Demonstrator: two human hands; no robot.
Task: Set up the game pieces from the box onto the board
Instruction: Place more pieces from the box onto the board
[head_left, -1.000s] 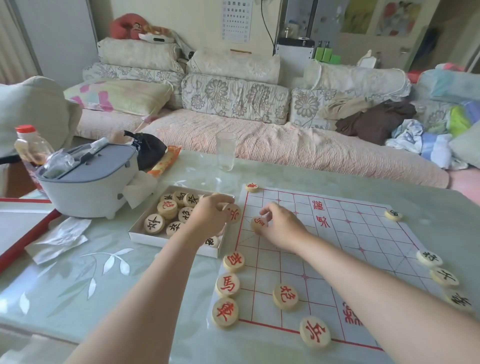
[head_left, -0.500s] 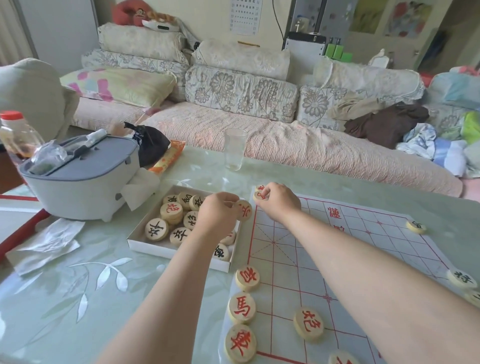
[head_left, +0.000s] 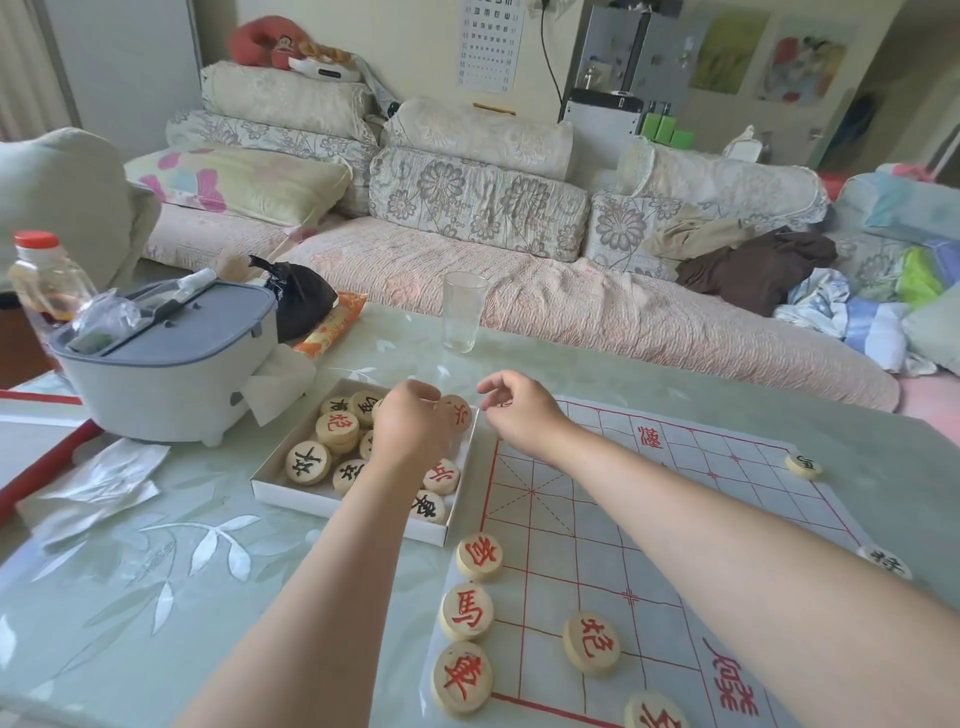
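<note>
Left hand (head_left: 410, 428) is down over the box (head_left: 353, 508), fingers curled, tips pinching a piece (head_left: 457, 411). That disc is tipped up, red-marked face toward the camera, its character half hidden by the fingers. A round disc, so no long axis to call.

Right hand (head_left: 522, 413) hovers just right of those fingers, over the far-left corner of the board (head_left: 623, 525). Thumb and forefinger are apart, the rest loosely curled, nothing held that shows.

Under the left fingers the box pieces lie flat, faces up. A red 炮 (head_left: 336, 427) tops a small stack, and a black disc (head_left: 307, 462) sits further left. The box lies just beside the board's left edge.

Toward the camera from the fingers, a column runs down that edge: a red disc (head_left: 479, 556), then 馬 (head_left: 466, 611), then 車 (head_left: 461, 677), all flat, their characters roughly upright for the wearer. A second 炮 (head_left: 591, 642) sits inside the grid.

The board stretches away right of the fingers, with a red grid and big red characters printed sideways that I cannot read surely. Well right of the hands, a black-marked disc (head_left: 803, 465) sits at its edge.

Beyond the fingertips stands a glass (head_left: 462, 312). Left of them is a grey tub (head_left: 166, 374), with a red-capped bottle (head_left: 41, 275) behind it. An eye chart (head_left: 488, 41) hangs on the wall, too small to read.
</note>
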